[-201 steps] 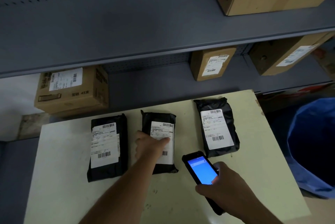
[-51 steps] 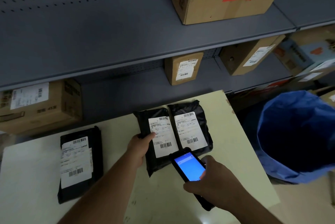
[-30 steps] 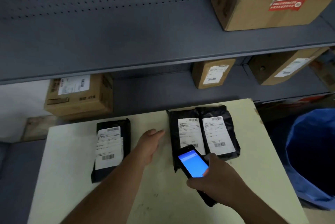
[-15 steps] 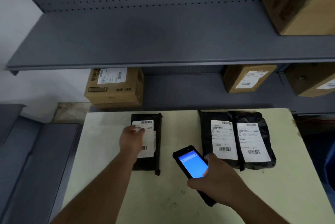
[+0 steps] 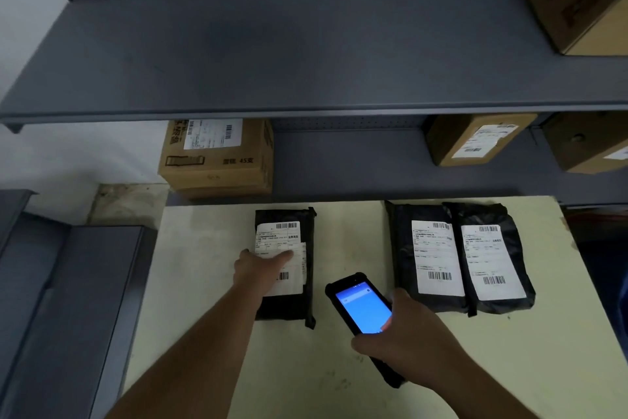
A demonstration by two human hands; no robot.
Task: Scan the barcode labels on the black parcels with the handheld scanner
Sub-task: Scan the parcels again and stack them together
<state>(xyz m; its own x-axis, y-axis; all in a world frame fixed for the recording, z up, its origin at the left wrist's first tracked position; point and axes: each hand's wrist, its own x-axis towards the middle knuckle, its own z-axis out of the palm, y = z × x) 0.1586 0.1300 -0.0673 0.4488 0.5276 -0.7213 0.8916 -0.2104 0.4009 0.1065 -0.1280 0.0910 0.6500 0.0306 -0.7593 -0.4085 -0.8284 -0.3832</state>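
**Left parcel: scan pending**

My left hand [image 5: 260, 271] lies flat on the white label of the black plastic-wrapped parcel [image 5: 284, 264] at table left, fingers together, pinning it. My right hand [image 5: 406, 344] grips the black handheld scanner with blue screen [image 5: 362, 311], fingers wrapped. I should clear the lower barcode [image 5: 282, 276] and aim squarely.

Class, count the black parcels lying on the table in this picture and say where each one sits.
3. One lies alone at the left under the left hand; two lie side by side, touching, at the right: and. None seems hidden.
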